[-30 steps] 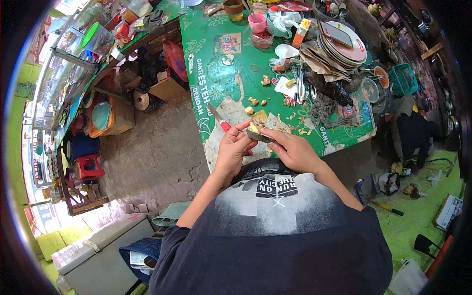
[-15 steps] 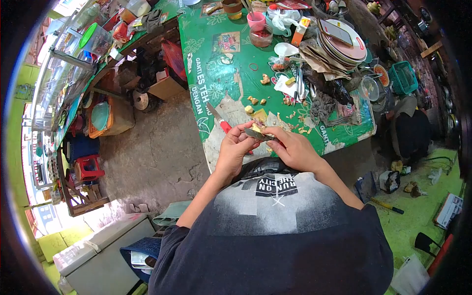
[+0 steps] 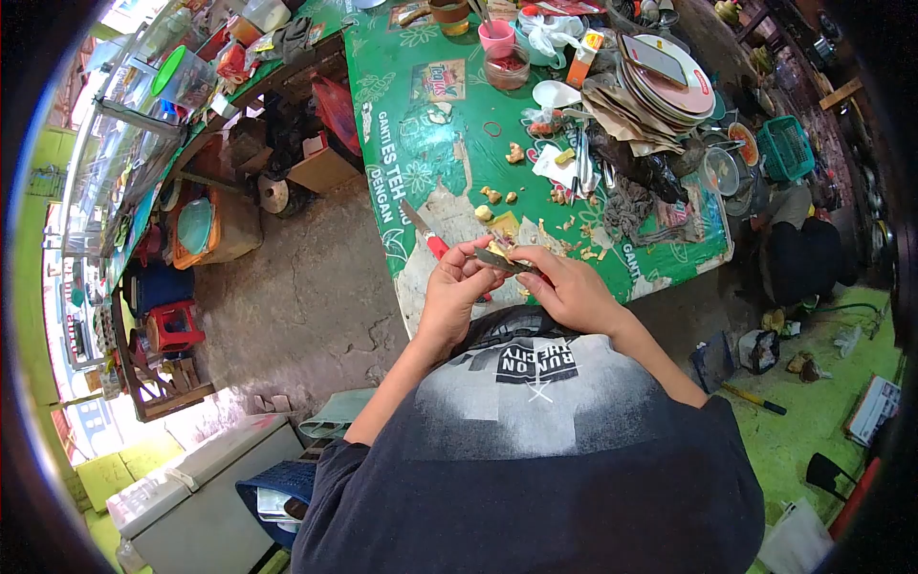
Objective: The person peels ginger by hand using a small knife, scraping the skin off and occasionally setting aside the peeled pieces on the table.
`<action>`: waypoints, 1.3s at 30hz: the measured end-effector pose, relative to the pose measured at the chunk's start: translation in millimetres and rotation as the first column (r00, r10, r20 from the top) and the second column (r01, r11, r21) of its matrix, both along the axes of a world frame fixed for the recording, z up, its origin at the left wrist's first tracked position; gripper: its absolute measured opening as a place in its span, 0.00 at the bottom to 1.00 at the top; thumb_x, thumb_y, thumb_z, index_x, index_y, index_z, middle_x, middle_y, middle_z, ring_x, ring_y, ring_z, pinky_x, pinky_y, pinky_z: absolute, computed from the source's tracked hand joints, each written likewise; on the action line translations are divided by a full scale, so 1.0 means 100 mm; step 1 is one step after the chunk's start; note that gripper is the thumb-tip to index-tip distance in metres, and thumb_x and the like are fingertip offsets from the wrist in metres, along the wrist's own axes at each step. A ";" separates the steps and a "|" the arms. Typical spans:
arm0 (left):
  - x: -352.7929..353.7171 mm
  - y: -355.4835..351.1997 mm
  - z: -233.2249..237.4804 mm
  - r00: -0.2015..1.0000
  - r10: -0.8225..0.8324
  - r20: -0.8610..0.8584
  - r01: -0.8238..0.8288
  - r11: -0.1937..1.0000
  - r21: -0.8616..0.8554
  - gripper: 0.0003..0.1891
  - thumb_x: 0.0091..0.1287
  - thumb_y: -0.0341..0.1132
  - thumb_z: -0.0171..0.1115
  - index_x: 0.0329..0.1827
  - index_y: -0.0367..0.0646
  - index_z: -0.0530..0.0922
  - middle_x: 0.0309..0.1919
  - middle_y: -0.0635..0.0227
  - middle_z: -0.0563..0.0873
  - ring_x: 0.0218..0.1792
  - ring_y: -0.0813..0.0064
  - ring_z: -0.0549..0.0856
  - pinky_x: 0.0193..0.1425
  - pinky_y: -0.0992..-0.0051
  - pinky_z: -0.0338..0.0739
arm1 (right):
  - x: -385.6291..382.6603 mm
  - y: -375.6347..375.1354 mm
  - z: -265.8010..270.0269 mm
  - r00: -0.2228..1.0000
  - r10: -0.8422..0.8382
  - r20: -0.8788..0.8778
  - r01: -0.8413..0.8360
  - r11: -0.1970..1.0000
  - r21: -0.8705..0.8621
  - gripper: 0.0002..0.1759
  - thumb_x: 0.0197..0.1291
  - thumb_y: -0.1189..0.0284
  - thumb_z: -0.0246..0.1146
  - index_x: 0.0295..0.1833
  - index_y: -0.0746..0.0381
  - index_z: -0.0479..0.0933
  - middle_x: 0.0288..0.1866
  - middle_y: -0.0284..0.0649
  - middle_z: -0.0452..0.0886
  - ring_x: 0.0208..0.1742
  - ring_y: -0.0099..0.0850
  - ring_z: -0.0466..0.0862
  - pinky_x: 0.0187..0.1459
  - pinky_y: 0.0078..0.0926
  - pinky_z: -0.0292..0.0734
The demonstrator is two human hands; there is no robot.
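Note:
My left hand (image 3: 457, 292) is closed on a small yellowish root piece (image 3: 496, 246) at the table's near edge. Against that piece lies a dark blade (image 3: 499, 260), gripped by my right hand (image 3: 575, 292) with its fingers wrapped round the handle end. Fingers partly hide both items. Just left of my hands a knife with a red handle (image 3: 436, 246) rests on the table, its blade pointing away. Peeled and unpeeled root pieces (image 3: 485, 212) and scattered peelings (image 3: 588, 251) lie beyond my hands.
The green-covered table (image 3: 402, 115) carries stacked plates (image 3: 672, 91) with a phone (image 3: 653, 60) on top, a pink cup (image 3: 496, 38), a jar (image 3: 507, 71) and a grey cloth (image 3: 628, 208). A red stool (image 3: 175, 325) stands on the floor at left.
The fingers of my right hand have shifted slightly around the handle, with a bit of red now showing there. My left hand has barely moved.

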State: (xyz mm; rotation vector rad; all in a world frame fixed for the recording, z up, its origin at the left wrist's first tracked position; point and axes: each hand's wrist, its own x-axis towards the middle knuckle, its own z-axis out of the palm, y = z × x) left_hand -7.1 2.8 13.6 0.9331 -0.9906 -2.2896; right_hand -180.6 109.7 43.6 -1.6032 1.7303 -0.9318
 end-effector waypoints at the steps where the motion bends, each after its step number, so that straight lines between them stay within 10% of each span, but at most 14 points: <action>1: 0.01 0.00 -0.02 0.999 -0.022 0.026 0.023 0.999 -0.029 0.22 0.67 0.24 0.63 0.64 0.39 0.71 0.45 0.63 0.87 0.45 0.76 0.87 0.51 0.78 0.81 | -0.01 0.00 0.00 1.000 0.003 0.015 -0.003 1.000 0.016 0.18 0.70 0.64 0.56 0.63 0.50 0.69 0.40 0.47 0.84 0.40 0.50 0.84 0.39 0.46 0.77; 35: -0.01 0.06 -0.03 0.993 -0.013 0.120 0.031 0.989 -0.147 0.22 0.64 0.23 0.66 0.62 0.37 0.75 0.43 0.70 0.86 0.44 0.82 0.83 0.51 0.81 0.78 | 0.03 -0.08 -0.06 0.961 -0.039 0.272 -0.004 0.988 0.154 0.18 0.71 0.67 0.56 0.64 0.54 0.70 0.47 0.50 0.83 0.44 0.48 0.85 0.44 0.38 0.78; 39: -0.03 0.07 -0.08 0.997 0.012 0.073 -0.004 0.994 -0.112 0.22 0.65 0.24 0.66 0.62 0.37 0.74 0.43 0.69 0.86 0.46 0.81 0.84 0.51 0.80 0.78 | 0.04 -0.11 -0.14 0.938 -0.064 0.341 0.017 0.990 0.138 0.16 0.72 0.67 0.55 0.61 0.57 0.73 0.37 0.44 0.81 0.35 0.36 0.83 0.38 0.31 0.77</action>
